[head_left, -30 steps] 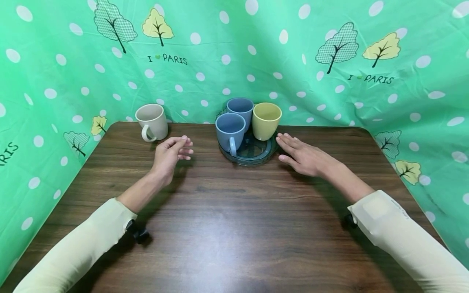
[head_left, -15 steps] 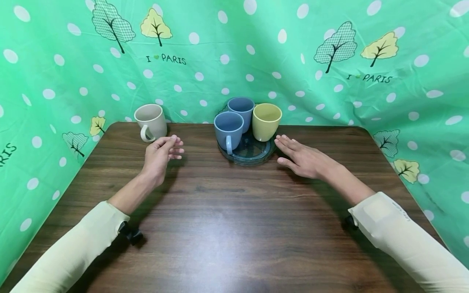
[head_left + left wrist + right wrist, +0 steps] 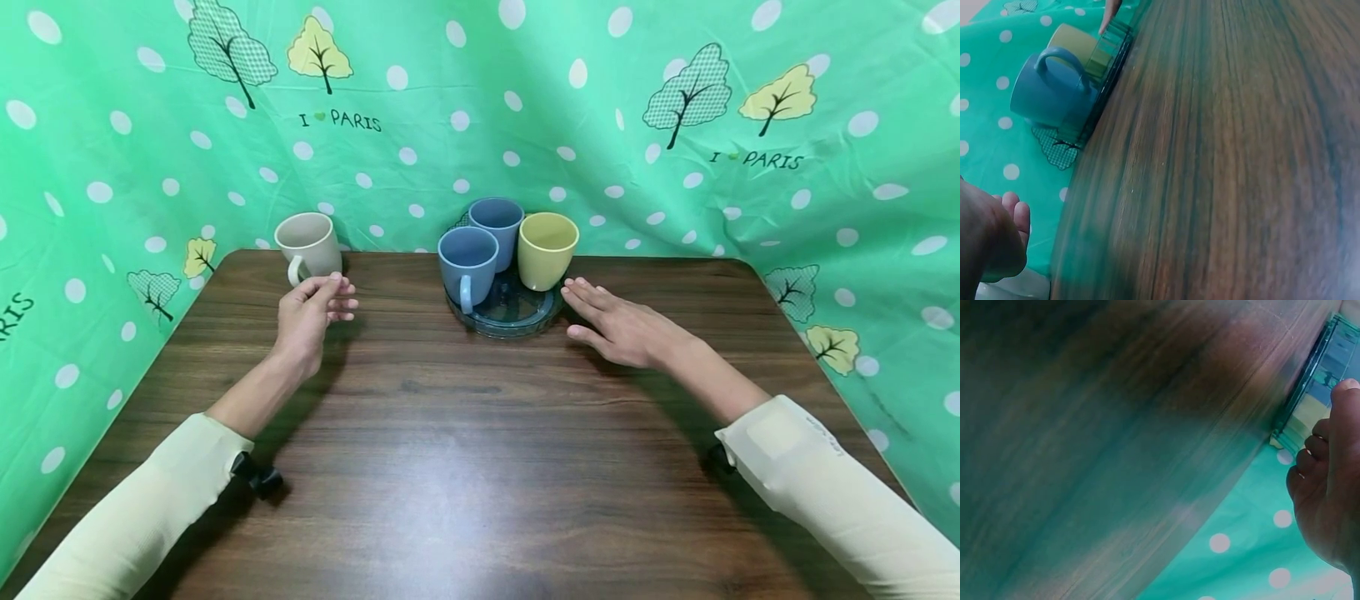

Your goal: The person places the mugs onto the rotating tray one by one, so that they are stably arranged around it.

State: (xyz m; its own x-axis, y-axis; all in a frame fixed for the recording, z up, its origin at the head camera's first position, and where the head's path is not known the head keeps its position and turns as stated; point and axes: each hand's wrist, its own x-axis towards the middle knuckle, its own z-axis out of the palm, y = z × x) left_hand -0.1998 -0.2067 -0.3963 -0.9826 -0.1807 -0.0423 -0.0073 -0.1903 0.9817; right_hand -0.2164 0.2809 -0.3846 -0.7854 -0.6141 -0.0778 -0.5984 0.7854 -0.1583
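A clear round tray (image 3: 517, 329) with a raised rim bears a front blue mug (image 3: 468, 258), a rear blue mug (image 3: 497, 221) and a yellow mug (image 3: 548, 252), all upright. At its right rim lies my right hand (image 3: 618, 327), fingers extended, fingertips at or against the edge. My left hand (image 3: 306, 317) is just in front of a white mug (image 3: 306, 237), fingers loosely bent around nothing; it partly covers that mug's lower part. Whether it touches the mug cannot be told. In the left wrist view, the front blue mug's handle (image 3: 1063, 55) faces the camera.
The dark wooden table (image 3: 465, 450) ends just behind the mugs. A green dotted cloth (image 3: 420, 100) with tree prints hangs along the back and both sides.
My left hand has moved left toward the white mug. The tray's mugs have turned slightly clockwise: front blue leftward, rear blue rightward, yellow slightly forward. My right hand has stayed at the rim.
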